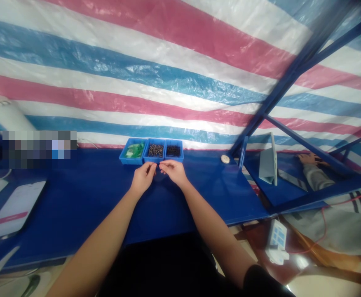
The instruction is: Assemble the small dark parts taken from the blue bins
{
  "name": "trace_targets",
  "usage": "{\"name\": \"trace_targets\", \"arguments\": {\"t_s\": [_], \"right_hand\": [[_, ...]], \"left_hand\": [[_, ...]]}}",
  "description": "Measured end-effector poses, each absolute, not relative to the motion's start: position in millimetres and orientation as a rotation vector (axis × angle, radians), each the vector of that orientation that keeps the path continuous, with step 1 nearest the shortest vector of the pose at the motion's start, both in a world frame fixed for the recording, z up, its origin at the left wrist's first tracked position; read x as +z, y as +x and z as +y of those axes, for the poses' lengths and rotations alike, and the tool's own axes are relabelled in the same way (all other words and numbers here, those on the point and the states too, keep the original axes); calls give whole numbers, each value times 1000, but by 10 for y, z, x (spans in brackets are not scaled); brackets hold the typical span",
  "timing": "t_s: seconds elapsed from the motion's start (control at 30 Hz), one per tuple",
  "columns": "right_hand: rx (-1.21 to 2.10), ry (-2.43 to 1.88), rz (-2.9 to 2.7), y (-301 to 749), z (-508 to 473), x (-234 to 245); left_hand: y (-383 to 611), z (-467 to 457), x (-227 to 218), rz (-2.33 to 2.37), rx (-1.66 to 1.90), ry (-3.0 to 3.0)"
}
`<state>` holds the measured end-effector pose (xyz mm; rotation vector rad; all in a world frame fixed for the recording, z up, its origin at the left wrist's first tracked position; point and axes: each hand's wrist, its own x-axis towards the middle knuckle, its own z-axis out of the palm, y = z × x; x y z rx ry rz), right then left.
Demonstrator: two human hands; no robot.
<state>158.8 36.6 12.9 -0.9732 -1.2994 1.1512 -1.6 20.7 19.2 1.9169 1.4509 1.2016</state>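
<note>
Over the blue table, my left hand (pixel 144 176) and my right hand (pixel 173 171) come close together, thumbs and fingertips pinched. Whatever sits between the fingertips is too small to name. Just beyond them stand three blue bins side by side. The left bin (pixel 121 156) holds green plastic packets (pixel 134 150). In the middle bin (pixel 153 159) lie many small brown and dark pieces (pixel 155 150). Small black pieces (pixel 173 151) fill part of the right bin (pixel 174 158).
A tablet or phone (pixel 16 208) with a lit screen lies at the left. A round pale object (pixel 225 159) sits near the blue metal frame (pixel 273 95). Past the frame are a propped tablet (pixel 268 161) and another person's hand (pixel 308 159). A power strip (pixel 277 241) is lower right.
</note>
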Motion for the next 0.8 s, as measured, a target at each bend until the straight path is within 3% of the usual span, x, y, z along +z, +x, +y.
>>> {"name": "trace_targets", "arguments": {"t_s": [0.2, 0.4, 0.63, 0.8], "right_hand": [[1319, -985, -978, 1659, 474, 70], [1187, -867, -858, 1726, 545, 135], [910, -1121, -1365, 1677, 444, 42], [644, -1059, -1965, 1534, 291, 20]], "left_hand": [[-37, 237, 165, 1556, 1220, 1928], [-83, 284, 142, 1673, 1267, 1927], [-211, 363, 108, 1877, 1272, 1785], [-223, 363, 79, 2025, 1286, 1680]]}}
